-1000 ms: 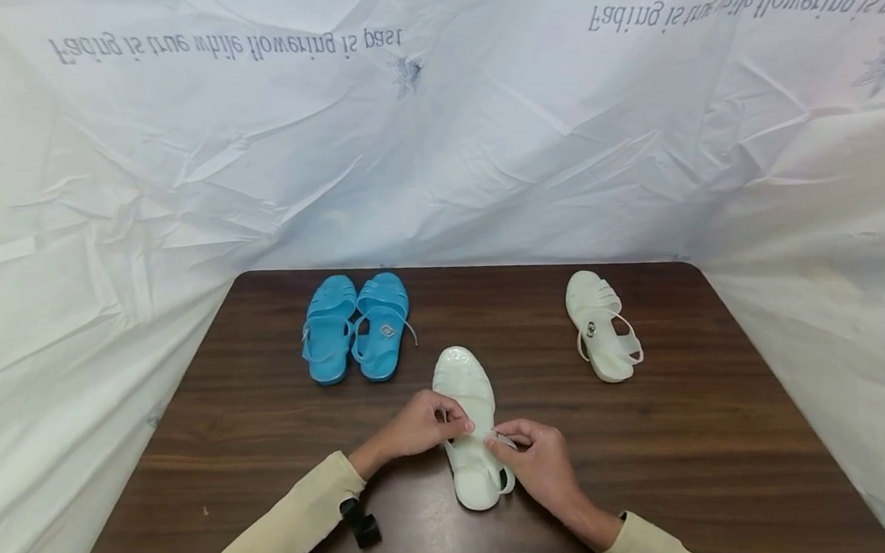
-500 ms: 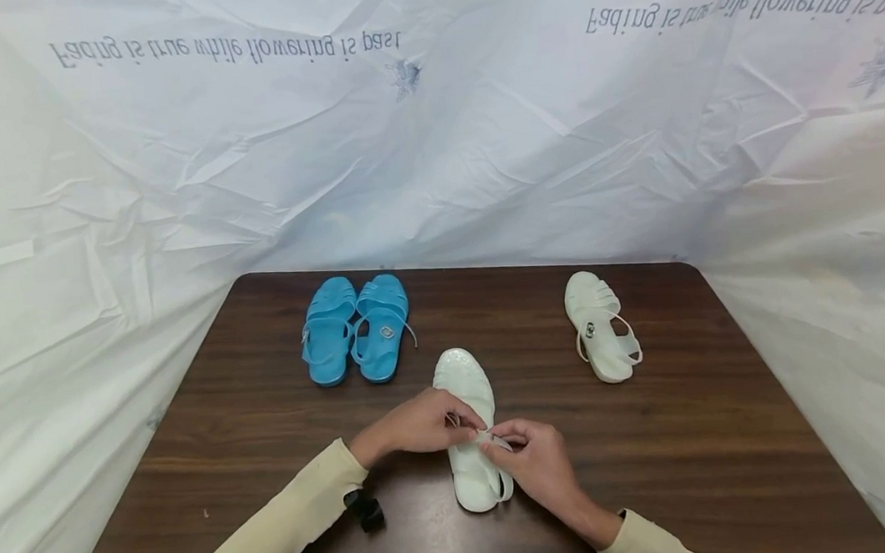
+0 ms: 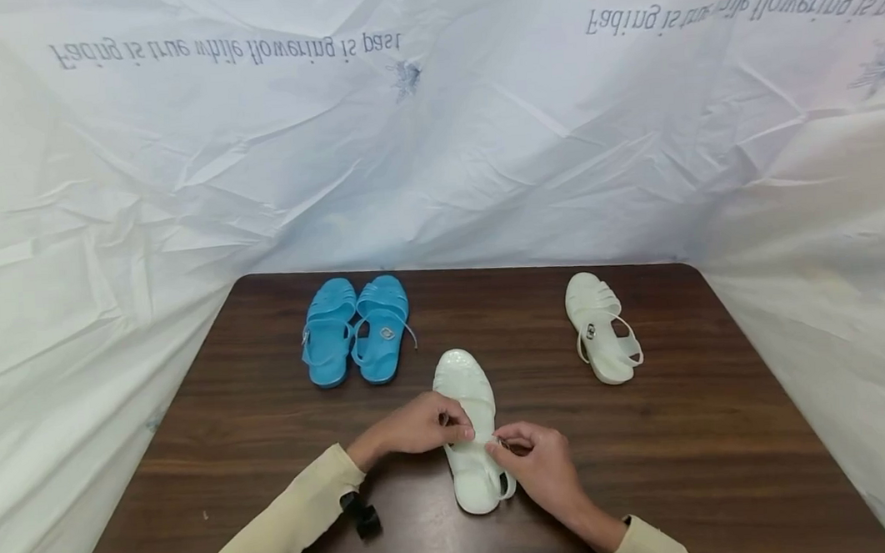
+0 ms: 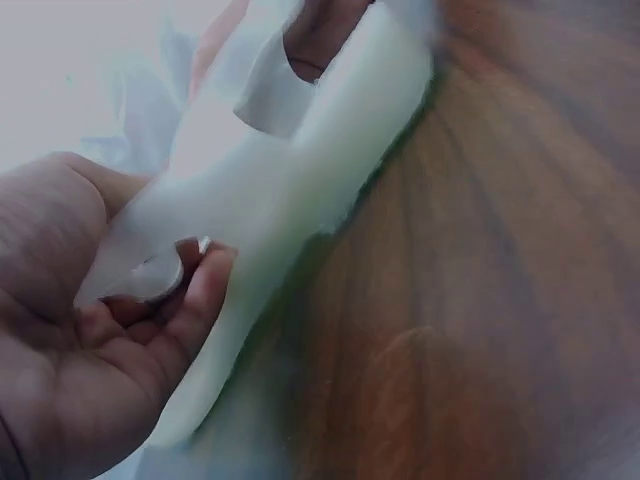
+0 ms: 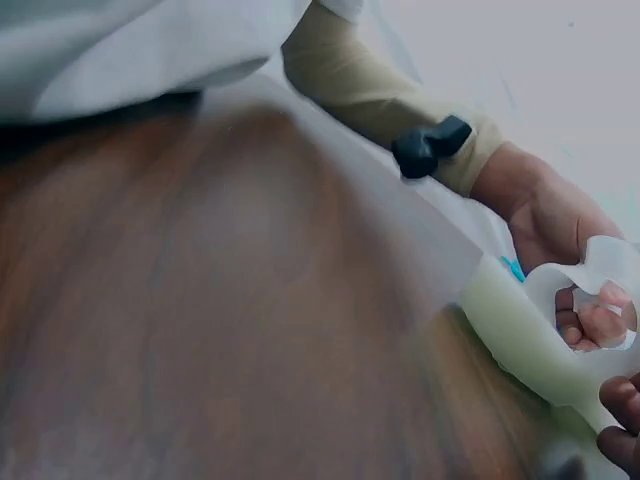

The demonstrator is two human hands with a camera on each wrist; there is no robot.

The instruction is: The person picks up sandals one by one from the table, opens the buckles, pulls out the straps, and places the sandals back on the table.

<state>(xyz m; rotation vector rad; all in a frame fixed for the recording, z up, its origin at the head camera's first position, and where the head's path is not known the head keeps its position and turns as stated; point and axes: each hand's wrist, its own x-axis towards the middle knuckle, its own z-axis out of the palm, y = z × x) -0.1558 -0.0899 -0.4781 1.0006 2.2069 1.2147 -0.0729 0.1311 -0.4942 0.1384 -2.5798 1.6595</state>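
Note:
A white sandal (image 3: 466, 384) lies on the table, toe pointing away. My left hand (image 3: 420, 424) is at its left side, fingers curled and thumb over the insole. In the left wrist view, that hand (image 4: 110, 340) pinches what looks like a thin strap at its fingertips. On the other side my right hand (image 3: 538, 463) pinches the strap at the sandal's right edge, where a small buckle-like part partly shows. In the right wrist view, the sandal's heel (image 5: 510, 320) faces the camera and its curved strap partly frames the left fingers. The exact strap ends are hidden by the fingers.
Two blue sandals (image 3: 329, 349) lie side by side at the back left of the dark wooden table (image 3: 685, 456). Another white sandal (image 3: 599, 327) lies at the back right. White printed sheeting (image 3: 436, 160) hangs behind and around the table.
Half a second ago my left fingertips were against the right ones above the insole. They have drawn back left, apart from the right hand, which has hardly moved.

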